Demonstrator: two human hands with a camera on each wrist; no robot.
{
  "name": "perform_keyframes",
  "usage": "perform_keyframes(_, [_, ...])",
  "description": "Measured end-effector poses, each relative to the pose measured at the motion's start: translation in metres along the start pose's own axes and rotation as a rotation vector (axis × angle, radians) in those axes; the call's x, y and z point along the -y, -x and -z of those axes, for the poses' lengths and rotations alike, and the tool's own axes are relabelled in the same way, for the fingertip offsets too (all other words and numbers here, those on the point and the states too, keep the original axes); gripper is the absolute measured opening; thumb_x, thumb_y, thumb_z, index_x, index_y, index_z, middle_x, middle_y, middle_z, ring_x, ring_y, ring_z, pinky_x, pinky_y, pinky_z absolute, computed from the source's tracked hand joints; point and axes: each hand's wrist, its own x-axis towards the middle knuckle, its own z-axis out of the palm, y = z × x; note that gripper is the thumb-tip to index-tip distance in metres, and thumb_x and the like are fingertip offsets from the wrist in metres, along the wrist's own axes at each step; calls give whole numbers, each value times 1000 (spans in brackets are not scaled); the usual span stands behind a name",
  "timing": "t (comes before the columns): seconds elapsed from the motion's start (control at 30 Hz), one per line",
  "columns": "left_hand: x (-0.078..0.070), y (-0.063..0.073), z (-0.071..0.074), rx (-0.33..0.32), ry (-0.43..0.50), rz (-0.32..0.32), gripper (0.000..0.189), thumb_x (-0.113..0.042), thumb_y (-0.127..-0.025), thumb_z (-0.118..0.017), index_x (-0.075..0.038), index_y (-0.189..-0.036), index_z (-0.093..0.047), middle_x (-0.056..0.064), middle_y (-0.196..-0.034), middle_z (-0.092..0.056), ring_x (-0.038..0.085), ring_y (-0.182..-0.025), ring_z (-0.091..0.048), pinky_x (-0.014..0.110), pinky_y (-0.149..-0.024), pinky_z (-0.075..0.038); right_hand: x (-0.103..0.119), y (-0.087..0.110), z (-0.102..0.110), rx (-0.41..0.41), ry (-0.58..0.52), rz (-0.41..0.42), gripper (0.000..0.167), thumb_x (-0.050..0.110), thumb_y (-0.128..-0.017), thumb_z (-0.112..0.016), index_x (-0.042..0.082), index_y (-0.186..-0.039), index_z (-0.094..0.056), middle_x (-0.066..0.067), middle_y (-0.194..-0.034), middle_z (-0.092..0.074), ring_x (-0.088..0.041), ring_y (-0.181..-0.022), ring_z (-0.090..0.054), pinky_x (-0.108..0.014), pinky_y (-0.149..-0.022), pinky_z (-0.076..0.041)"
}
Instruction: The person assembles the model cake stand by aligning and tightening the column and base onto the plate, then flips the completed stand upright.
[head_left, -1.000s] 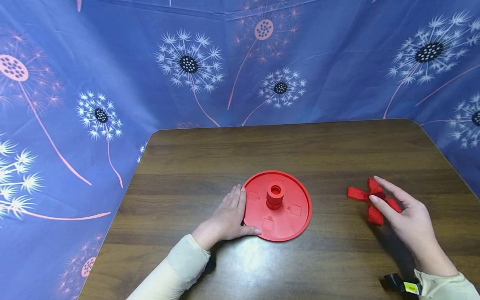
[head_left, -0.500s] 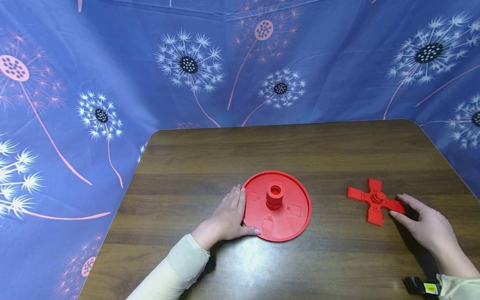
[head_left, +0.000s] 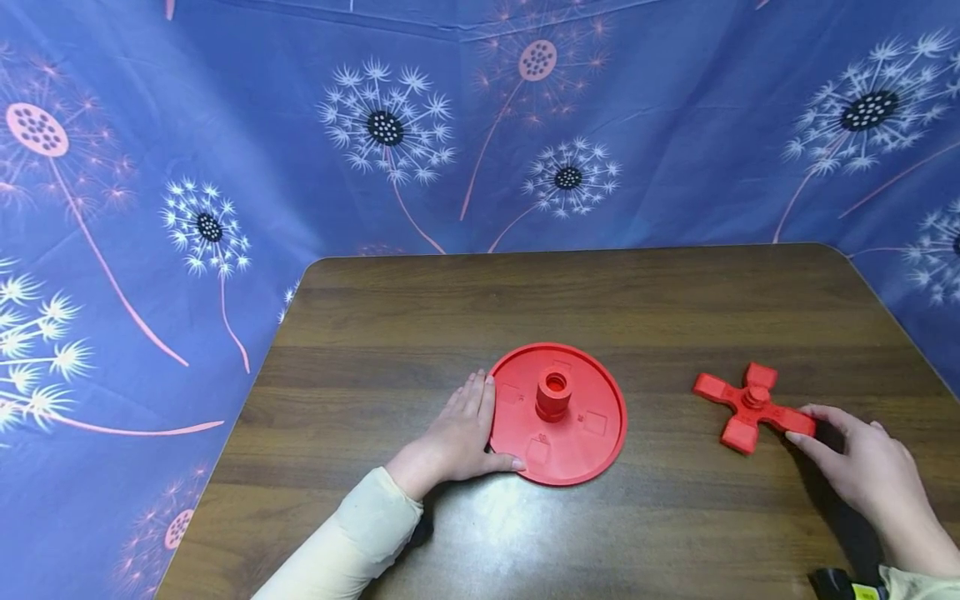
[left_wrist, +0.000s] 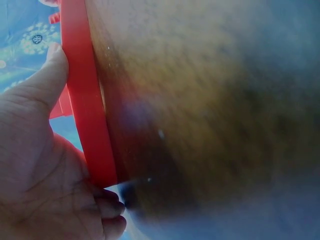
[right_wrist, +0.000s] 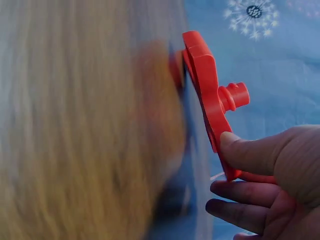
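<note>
A round red plastic disc point(head_left: 596, 396) with a raised rim lies on the table, and a short hollow post point(head_left: 553, 396) stands up from its middle. My left hand point(head_left: 453, 437) rests against the disc's left edge, fingers straight along the rim and thumb at its lower edge. To the right is a red four-armed plastic cross piece point(head_left: 753, 408) with a threaded-looking stub point(right_wrist: 235, 96) at its centre. My right hand point(head_left: 870, 467) pinches the end of its right arm between thumb and fingers. In the right wrist view the piece is tilted, its lower side facing the table.
The brown wooden table point(head_left: 420, 308) has rounded far corners. Behind it and to the left hangs a blue cloth point(head_left: 262, 167) printed with dandelions. A black strap with a yellow label point(head_left: 862, 592) is at my right wrist.
My right hand has shifted from the cross piece's centre to the end of its right arm. It now pinches that arm, and the piece has turned and tipped. The left hand stays at the disc.
</note>
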Motion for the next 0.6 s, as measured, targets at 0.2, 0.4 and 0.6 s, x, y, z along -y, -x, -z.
perform_keyframes(0.2, [0,1,0,-1,4,1,119,-75,-80,-58,3,-154,-7,22,-160,-9,33,-148,-7,42,-119,-15,13,9,4,-86,-145,28,38,24,-90,-71,-3,-114,-59,-27,-100,-67,1,-85,-64,-36,-70,-41])
perform_keyframes(0.4, [0,1,0,-4,10,-2,119,-74,-80,-58,3,-154,-7,22,-160,-9,33,-148,-8,42,-119,-15,29,9,6,-197,-361,65,33,12,-87,-73,-2,-113,-58,42,-91,-47,33,-80,-40,-1,-62,-36])
perform_keyframes(0.6, [0,0,0,0,5,-3,119,-74,-79,-59,3,-154,-7,23,-160,-9,33,-148,-8,42,-119,-14,58,10,10,-259,-547,94,33,-3,-83,-74,3,-114,-62,37,-92,-56,23,-84,-54,2,-72,-41])
